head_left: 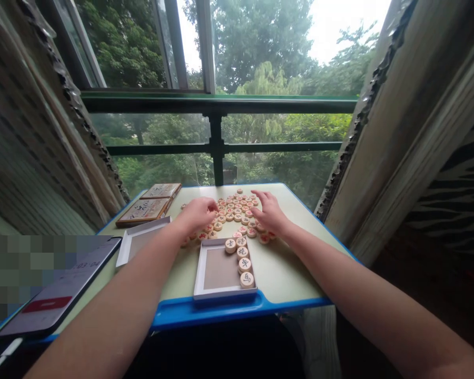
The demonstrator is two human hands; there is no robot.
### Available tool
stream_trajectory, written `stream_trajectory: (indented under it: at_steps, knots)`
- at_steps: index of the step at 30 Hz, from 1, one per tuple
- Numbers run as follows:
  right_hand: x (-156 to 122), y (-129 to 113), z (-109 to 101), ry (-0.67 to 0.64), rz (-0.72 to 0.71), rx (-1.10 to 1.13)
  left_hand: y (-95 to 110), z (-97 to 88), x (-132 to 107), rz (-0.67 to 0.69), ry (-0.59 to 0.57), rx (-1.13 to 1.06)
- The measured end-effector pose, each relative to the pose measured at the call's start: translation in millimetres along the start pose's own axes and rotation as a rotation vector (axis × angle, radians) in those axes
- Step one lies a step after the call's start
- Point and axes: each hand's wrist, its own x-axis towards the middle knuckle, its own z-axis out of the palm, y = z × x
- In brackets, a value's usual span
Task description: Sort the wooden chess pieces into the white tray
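Round wooden Chinese chess pieces [237, 209], some with red and some with black characters, lie spread over the table beyond a shallow white box [198, 273]. Inside that box, several black-character pieces [244, 264] line its right side and far right corner. My left hand [200, 213] is at the left edge of the spread, its fingers curled together; whatever they hold is hidden. On the right side of the spread, my right hand [272, 213] has its thumb and fingers apart above the pieces, holding nothing visible.
A second white box part [123, 251] lies left of my left forearm, with a folded wooden board [148, 209] behind it. A phone [59, 289] with a cable rests at the table's left. The table [300, 263] has a raised blue rim; a railed window stands behind.
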Motion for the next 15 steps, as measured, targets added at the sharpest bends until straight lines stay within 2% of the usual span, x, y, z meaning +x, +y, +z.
stream_trajectory:
  at_steps: [3, 7, 10, 15]
  knots:
    - [2.0, 5.6, -1.7, -0.097, 0.036, -0.034, -3.3, 4.3, 1.3, 0.004, -0.010, 0.128]
    - [-2.0, -0.5, -3.3, -0.226, -0.117, 0.008, -1.6, 6.4, -0.6, 0.009, -0.048, 0.137]
    - [-4.7, -5.5, -3.7, -0.230, -0.188, 0.014, -1.5, 6.2, -1.3, 0.009, -0.014, 0.123]
    - [-5.5, -6.9, -4.8, -0.168, -0.178, 0.048, -7.5, 4.2, -0.6, -0.114, -0.033, 0.205]
